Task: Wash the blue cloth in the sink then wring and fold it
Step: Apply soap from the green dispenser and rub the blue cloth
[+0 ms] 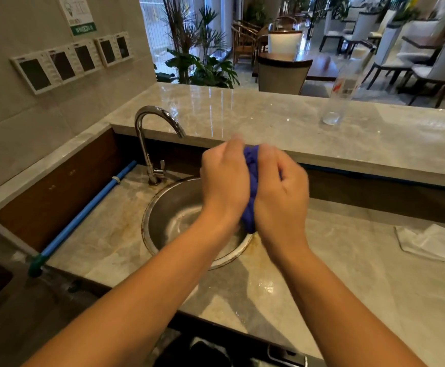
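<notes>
Both bare forearms [142,300] reach in from six o'clock over the grey marble table [361,292]. My left hand [225,181] and right hand [282,192] each curl tightly round the bunched, twisted dark blue cloth [252,178], held upright between them above the round steel sink [160,207]. The curved chrome tap [147,144] stands at ten o'clock from the sink. A crumpled white cloth [433,242] lies at three o'clock, and a tall clear glass [339,99] stands at one o'clock on the raised marble ledge [242,109].
</notes>
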A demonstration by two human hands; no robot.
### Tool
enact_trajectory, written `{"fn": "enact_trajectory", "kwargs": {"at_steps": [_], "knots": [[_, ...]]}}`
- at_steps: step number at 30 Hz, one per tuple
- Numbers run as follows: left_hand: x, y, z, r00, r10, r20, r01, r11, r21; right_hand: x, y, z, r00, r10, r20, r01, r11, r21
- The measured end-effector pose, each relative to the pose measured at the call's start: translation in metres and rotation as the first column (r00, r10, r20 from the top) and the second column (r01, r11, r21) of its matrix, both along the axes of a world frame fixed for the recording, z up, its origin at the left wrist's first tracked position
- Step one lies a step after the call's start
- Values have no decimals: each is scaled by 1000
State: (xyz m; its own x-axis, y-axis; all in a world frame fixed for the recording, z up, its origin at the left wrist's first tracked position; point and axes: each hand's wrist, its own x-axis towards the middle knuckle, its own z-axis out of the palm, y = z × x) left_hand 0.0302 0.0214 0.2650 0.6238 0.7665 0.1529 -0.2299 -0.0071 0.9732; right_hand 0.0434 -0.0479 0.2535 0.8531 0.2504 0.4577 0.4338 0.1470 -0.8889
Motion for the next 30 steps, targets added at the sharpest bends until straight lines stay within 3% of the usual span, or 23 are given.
{"fn": "enact_trajectory", "kwargs": {"at_steps": [3, 5, 7, 9, 13, 16, 18, 20, 23, 26, 30], "knots": [[-7, -7, 3, 1000, -18, -8, 19, 992, 123, 24, 3, 11, 996, 14, -94, -17, 999, -36], [-3, 9, 15, 996, 84, 4, -83, 977, 194, 14, 2, 8, 998, 54, -43, -57, 997, -54], [4, 25, 24, 988, 148, 37, -152, 975, 159, -8, 1, 5, 994, 91, 58, -88, 995, -44], [5, 18, 18, 994, 104, 37, -107, 989, 104, -6, 1, 6, 993, 61, 96, -58, 998, -34], [-2, 1, -4, 998, -62, 1, 62, 997, 39, 36, 9, 11, 997, 51, -55, -56, 994, -89], [13, 32, 7, 998, 53, -47, -54, 998, -23, 12, 12, -3, 995, 95, -29, -97, 990, -101], [15, 31, 4, 993, 114, -37, -114, 993, 3, 10, 12, -8, 997, 69, -17, -70, 994, -88], [11, 11, -10, 996, 78, -33, -74, 993, 91, 33, 14, -8, 995, -12, -103, 8, 999, -46], [8, 10, -12, 993, 73, -89, -55, 979, 197, 38, 14, -14, 988, 10, -156, -23, 997, -80], [15, 20, -8, 989, 139, -47, -132, 982, 132, 15, 9, -21, 997, 34, -66, -41, 994, -104], [3, -11, -20, 998, 21, -63, -12, 990, 140, 47, 8, -13, 983, -5, -183, -11, 996, -87]]}}
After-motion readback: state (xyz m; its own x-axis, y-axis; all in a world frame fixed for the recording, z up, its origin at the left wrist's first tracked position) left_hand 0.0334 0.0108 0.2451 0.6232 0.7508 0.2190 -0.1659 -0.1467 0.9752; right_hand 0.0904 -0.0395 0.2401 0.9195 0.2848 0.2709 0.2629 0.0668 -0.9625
